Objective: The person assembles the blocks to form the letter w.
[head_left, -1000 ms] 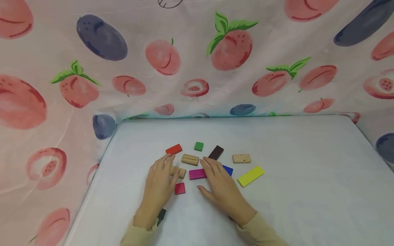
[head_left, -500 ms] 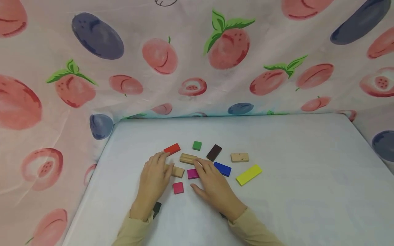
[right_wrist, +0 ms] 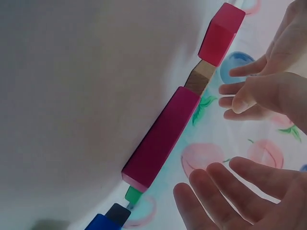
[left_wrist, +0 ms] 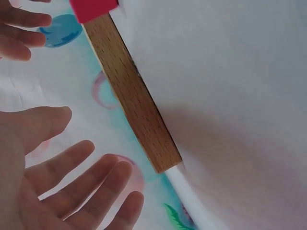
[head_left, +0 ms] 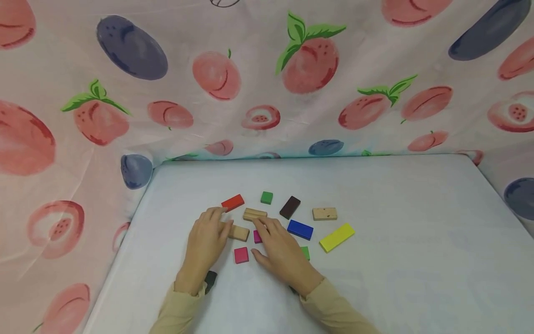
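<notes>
Looking down from the head view, both hands lie flat on a white desk (head_left: 396, 222) among scattered small blocks. The left hand (head_left: 205, 242) has its fingers straight and relaxed, gripping nothing; its fingertips touch a plain wooden block (head_left: 239, 233) and lie just short of a red block (head_left: 232, 202). The right hand (head_left: 280, 250) is likewise spread with straight fingers and covers most of a magenta block (head_left: 257, 237), of which only the left end shows. A second, grooved wooden block (head_left: 255, 214) sits just beyond the right fingertips. A small crimson square block (head_left: 241, 255) lies between the two hands. A blue block (head_left: 300, 229) lies just right of the right hand, and a green block (head_left: 306, 253) shows partly at that hand's right edge. Farther off are a small green cube (head_left: 266, 197), a dark brown block (head_left: 289, 207), a wooden block with dots (head_left: 324, 213) and a yellow block (head_left: 337, 237). A fruit-print cloth (head_left: 267, 79) hangs behind the desk.

Left wrist view: the left hand (left_wrist: 62, 177) shows an open palm with fingers extended, holding nothing. The plain wooden block (left_wrist: 132, 93) lies close beside it, with a red block (left_wrist: 93, 8) at its far end.

Right wrist view: the right hand (right_wrist: 240, 196) is open, fingers extended just over the magenta block (right_wrist: 160, 139), not curled round it. Beyond are a wooden block end (right_wrist: 200, 77) and the crimson block (right_wrist: 221, 33); the left hand (right_wrist: 268, 86) is opposite.
</notes>
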A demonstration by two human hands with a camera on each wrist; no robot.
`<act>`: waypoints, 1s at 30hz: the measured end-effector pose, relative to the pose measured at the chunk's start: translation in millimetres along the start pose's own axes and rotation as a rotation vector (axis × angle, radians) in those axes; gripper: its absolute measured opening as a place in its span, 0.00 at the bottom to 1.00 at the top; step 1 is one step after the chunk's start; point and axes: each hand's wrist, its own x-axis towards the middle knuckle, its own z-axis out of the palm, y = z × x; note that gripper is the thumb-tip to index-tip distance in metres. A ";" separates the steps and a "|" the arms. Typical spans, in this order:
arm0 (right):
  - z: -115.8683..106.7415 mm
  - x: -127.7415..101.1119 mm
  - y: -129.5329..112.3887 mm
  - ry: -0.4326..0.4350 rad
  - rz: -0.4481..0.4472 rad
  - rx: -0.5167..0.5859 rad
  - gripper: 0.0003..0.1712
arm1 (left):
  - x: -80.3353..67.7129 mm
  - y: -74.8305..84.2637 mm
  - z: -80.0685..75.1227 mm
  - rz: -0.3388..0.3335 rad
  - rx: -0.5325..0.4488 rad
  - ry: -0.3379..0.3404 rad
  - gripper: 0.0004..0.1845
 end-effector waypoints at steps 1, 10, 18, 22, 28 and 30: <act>0.3 0.7 0.0 0.005 -0.002 -0.001 0.41 | 0.6 -0.5 0.0 -0.002 -0.003 -0.001 0.20; 2.8 8.0 -3.1 0.015 -0.016 0.003 0.40 | 8.7 -6.6 1.6 -0.010 -0.009 -0.007 0.19; 4.2 14.3 -6.3 0.005 -0.007 0.032 0.38 | 16.7 -10.6 4.3 -0.009 -0.015 0.007 0.19; 4.5 17.2 -7.1 0.010 -0.013 0.060 0.38 | 20.4 -11.7 5.6 -0.004 -0.027 0.010 0.18; 7.4 21.7 -6.9 0.038 -0.044 0.078 0.39 | 23.9 -14.3 7.4 -0.026 -0.041 -0.024 0.17; 9.1 23.6 -7.2 0.036 -0.049 0.074 0.38 | 24.6 -15.5 7.8 -0.035 -0.044 -0.036 0.17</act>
